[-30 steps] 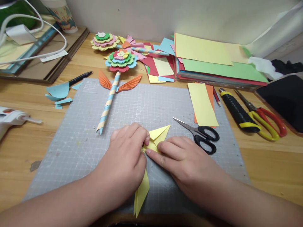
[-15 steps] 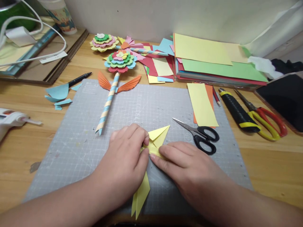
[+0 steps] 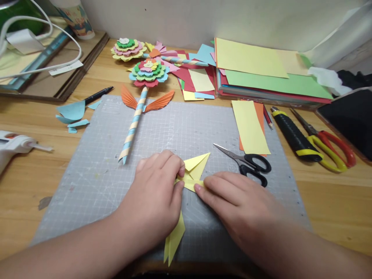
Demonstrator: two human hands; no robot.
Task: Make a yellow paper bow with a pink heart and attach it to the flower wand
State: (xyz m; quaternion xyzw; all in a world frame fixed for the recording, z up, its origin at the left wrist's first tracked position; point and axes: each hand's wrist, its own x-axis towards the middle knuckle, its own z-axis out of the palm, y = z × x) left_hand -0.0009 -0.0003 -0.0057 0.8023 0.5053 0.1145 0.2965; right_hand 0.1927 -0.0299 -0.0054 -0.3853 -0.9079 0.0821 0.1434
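Observation:
A folded yellow paper (image 3: 197, 164) lies on the grey cutting mat (image 3: 101, 186), one pointed flap reaching up and right, and a split tail hanging toward the front edge. My left hand (image 3: 159, 190) is closed around its middle, pinching it with thumb and fingers and covering that part. On the right side, my right hand (image 3: 232, 197) presses a narrow yellow strip of the same paper between thumb and forefinger. Black-handled scissors (image 3: 247, 162) rest just beyond my right hand. Past my left hand lies a striped paper stick (image 3: 133, 124) with a layered paper flower and orange pleated leaves.
To the right are yellow and orange paper strips (image 3: 250, 128), a utility knife (image 3: 296, 133) and red-yellow scissors (image 3: 331, 147). A stack of coloured paper (image 3: 279, 85) sits at the back. A glue gun (image 3: 17, 143) and blue scraps (image 3: 72, 112) lie left.
My right hand has slid slightly rightward along the yellow paper, showing more of the narrow strip. My left hand keeps its grip. The whole view has shifted a little.

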